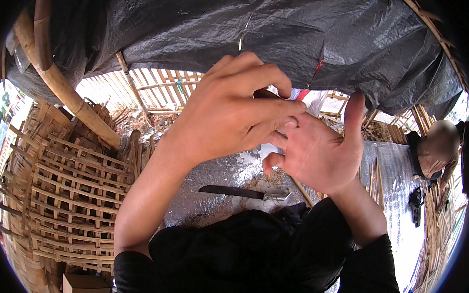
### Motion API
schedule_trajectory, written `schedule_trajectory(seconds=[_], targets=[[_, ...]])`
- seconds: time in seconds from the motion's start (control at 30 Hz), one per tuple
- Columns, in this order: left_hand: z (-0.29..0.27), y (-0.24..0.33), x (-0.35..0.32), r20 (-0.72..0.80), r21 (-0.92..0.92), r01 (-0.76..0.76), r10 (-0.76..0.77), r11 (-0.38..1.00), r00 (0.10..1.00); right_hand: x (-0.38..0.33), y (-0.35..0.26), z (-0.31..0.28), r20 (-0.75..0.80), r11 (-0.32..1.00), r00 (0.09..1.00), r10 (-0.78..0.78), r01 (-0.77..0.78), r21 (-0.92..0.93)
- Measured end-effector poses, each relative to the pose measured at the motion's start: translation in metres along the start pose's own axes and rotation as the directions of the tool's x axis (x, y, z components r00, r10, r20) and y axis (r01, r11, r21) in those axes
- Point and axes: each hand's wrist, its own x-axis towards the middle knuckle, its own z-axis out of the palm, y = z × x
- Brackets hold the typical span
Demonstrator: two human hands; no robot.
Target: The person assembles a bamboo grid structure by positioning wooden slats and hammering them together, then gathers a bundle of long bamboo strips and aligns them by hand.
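The half-curled left hand (231, 109) touched the open right hand (325, 158), whether gripping I couldn't tell; careless lowering risked the knife's blade (227, 190).

We see a silvery, foil-like sheet (204, 174) spread in front of us. On it lies a long, dark-bladed knife (230, 191), its pale handle toward the right; farther right we see thin bamboo sticks (378, 185) lying lengthwise.

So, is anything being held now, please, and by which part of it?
I see no object held. The left hand touches the right hand at its fingers; whether it pinches one, I cannot tell.
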Motion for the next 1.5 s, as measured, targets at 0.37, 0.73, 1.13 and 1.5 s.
schedule_trajectory(seconds=[0.37,0.73,1.13,1.5], targets=[[-0.010,-0.011,0.000,-0.076,0.058,-0.162,0.166,0.985,0.983,-0.002,0.006,0.002,-0.030,0.982,0.999,-0.027,0.021,-0.187],[-0.002,-0.005,-0.005,0.027,-0.190,0.190,-0.188,0.963,0.982,0.002,-0.001,0.024,-0.248,0.659,0.968,-0.025,-0.171,-0.733],[-0.014,-0.021,-0.022,-0.152,0.449,-0.098,0.184,0.888,0.971,-0.003,0.000,0.021,-0.165,0.345,0.916,-0.366,-0.031,-0.938],[-0.001,-0.020,-0.015,-0.310,0.158,-0.043,0.090,0.987,0.947,-0.006,-0.003,0.027,-0.098,0.277,0.965,-0.242,-0.028,-0.960]])
